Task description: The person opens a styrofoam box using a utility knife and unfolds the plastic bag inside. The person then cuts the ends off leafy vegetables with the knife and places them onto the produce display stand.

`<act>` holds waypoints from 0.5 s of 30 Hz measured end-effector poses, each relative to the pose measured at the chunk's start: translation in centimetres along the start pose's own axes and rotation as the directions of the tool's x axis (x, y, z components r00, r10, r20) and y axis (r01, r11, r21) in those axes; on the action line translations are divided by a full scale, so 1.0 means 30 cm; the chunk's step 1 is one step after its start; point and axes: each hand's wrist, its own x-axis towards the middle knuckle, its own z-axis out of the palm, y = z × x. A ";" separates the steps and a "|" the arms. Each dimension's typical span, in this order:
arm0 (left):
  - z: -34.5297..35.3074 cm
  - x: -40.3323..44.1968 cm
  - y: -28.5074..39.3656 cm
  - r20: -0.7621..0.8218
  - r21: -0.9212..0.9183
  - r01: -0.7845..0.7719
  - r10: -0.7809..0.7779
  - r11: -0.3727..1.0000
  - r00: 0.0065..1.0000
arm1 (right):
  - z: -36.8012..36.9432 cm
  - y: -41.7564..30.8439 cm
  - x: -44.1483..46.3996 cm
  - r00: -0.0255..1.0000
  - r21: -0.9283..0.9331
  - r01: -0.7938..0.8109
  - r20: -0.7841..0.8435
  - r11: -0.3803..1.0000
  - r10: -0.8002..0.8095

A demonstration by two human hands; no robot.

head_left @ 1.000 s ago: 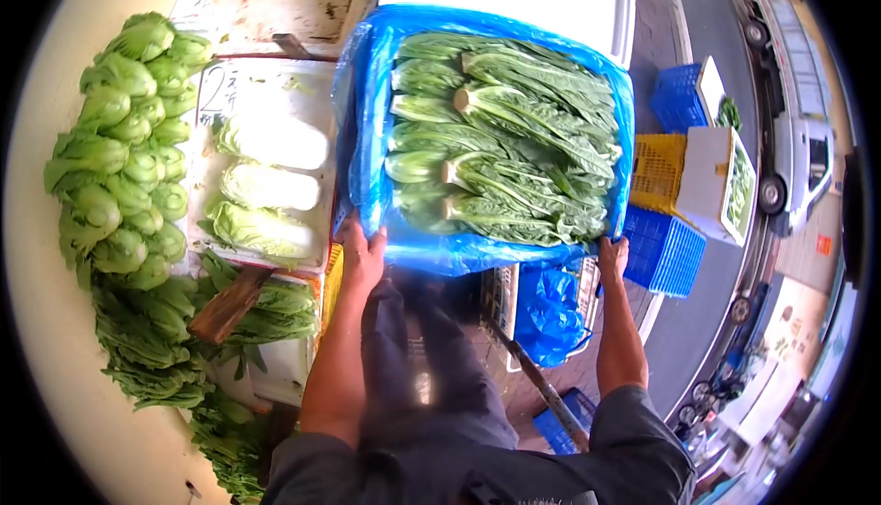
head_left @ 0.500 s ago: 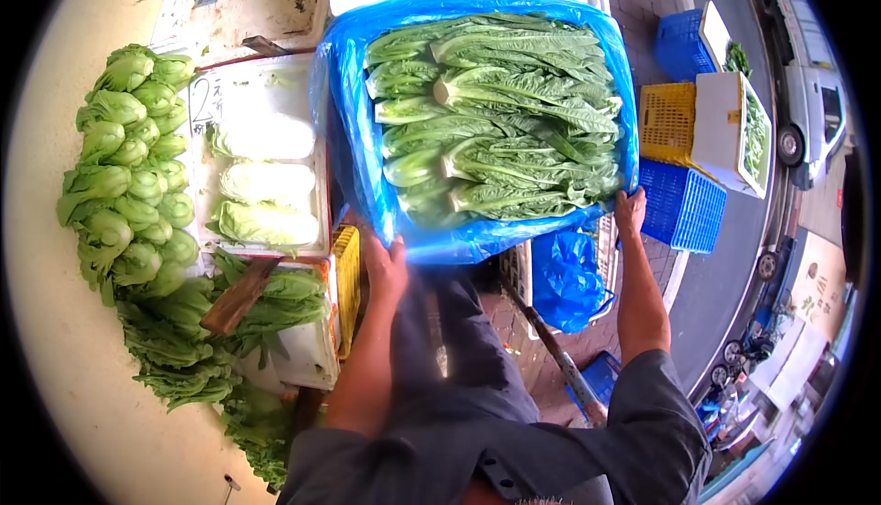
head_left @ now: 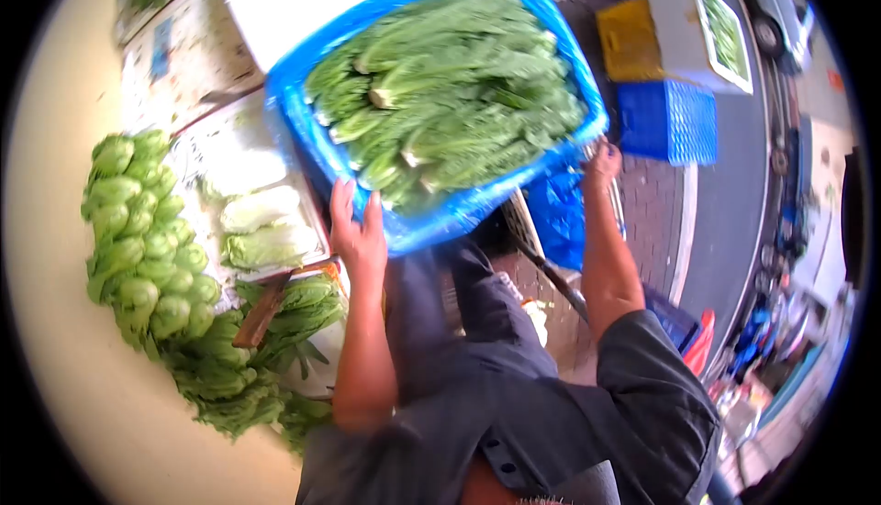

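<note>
A tray lined with blue plastic bears a heap of long leafy greens and lies tilted in the upper middle of the view. At its near left corner is my left hand, its fingers spread and pointing up against the blue plastic. My right hand is closed at the near right corner, gripping the tray's edge. Pale cabbages lie in a white box left of the tray, close to my left hand.
Bok choy and darker leafy greens are piled at the left. A wooden piece juts out there. Blue crates, a yellow crate and a white foam box stand at the upper right, beside the road.
The view has turned, and the tray now appears tilted, its right side higher. My left hand's fingers have spread from their grip on the corner. My right hand is still at the right corner.
</note>
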 end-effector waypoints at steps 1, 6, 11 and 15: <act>0.056 0.042 0.004 0.128 0.124 -0.069 0.053 0.990 0.990 | -0.060 -0.058 -0.114 0.992 0.193 -0.119 0.064 0.974 0.108; 0.290 0.171 -0.068 0.558 0.408 -0.507 0.233 0.759 0.797 | -0.240 -0.059 -0.794 0.886 0.108 0.121 0.437 0.987 -0.156; 0.344 0.194 -0.053 0.631 0.664 -0.598 0.092 0.450 0.770 | -0.599 0.079 -1.233 0.707 -0.209 0.414 0.687 0.886 -0.169; 0.369 0.201 -0.117 0.625 0.658 -0.573 0.069 0.489 0.777 | -0.828 0.101 -1.263 0.733 -0.403 0.240 0.672 0.883 0.107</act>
